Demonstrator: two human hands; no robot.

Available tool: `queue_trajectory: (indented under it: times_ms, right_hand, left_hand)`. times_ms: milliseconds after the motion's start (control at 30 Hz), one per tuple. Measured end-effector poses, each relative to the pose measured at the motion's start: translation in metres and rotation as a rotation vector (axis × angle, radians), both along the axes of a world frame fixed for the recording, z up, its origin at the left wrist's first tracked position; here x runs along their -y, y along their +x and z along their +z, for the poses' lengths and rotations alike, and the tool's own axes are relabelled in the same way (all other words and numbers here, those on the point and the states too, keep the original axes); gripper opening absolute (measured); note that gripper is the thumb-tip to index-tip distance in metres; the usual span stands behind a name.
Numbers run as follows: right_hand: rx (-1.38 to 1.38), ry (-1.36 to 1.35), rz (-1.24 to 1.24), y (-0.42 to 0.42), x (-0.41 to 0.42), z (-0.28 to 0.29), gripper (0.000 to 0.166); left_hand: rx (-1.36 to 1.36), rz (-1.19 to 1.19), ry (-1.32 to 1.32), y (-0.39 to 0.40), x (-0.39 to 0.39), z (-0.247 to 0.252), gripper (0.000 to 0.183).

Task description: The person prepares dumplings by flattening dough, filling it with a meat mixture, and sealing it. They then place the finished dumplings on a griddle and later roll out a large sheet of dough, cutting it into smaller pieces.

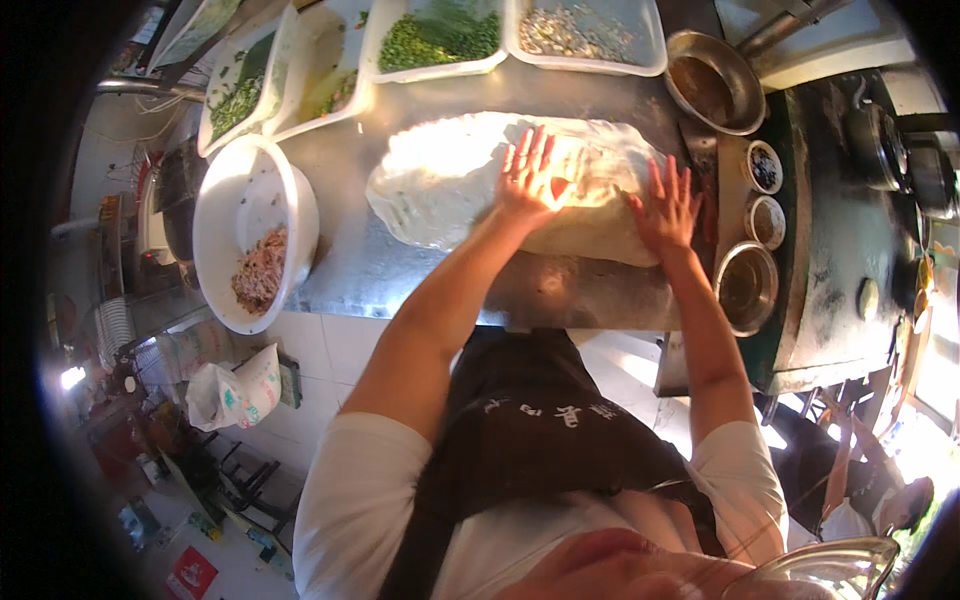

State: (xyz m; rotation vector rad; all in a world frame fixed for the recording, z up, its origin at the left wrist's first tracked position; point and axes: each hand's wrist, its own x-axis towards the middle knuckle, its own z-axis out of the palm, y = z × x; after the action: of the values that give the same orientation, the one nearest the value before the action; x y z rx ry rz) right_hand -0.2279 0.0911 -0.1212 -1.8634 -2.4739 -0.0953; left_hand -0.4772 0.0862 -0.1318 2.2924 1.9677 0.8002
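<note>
A long slab of pale dough [435, 187] lies flattened on the steel worktop [345, 270], its left part lit by bright sunlight. My left hand [531, 184] rests palm down near the middle of the dough, fingers spread and pointing away from me. At the dough's right end my right hand [666, 206] lies flat with its fingers apart, partly over the edge. Neither hand grips anything. The dough's surface is smooth in places and wrinkled between my hands.
A white tub [306, 217] with minced filling stands left. Plastic trays of chopped greens [439, 71] and a pale chopped ingredient [577, 34] line the back. Steel bowls [754, 105] and small seasoning bowls [765, 223] stand right, beside a dark griddle [832, 285]. Another person [862, 465] is at lower right.
</note>
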Motion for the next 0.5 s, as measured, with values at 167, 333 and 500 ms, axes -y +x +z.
queue_trajectory:
  times_ms: [167,333,500]
  right_hand:
    - [0.091,-0.350,-0.380,-0.067,-0.049,0.031,0.076]
    - [-0.047,-0.321,-0.023,-0.130,-0.060,0.009,0.060]
    - [-0.188,-0.120,0.256,-0.197,-0.041,-0.017,0.060]
  left_hand:
    - [-0.024,0.063,-0.259,-0.009,0.015,0.010,0.082]
    - [0.021,-0.039,-0.333,-0.027,0.105,0.014,0.079]
    - [0.040,0.089,-0.300,-0.069,0.141,0.024,0.082]
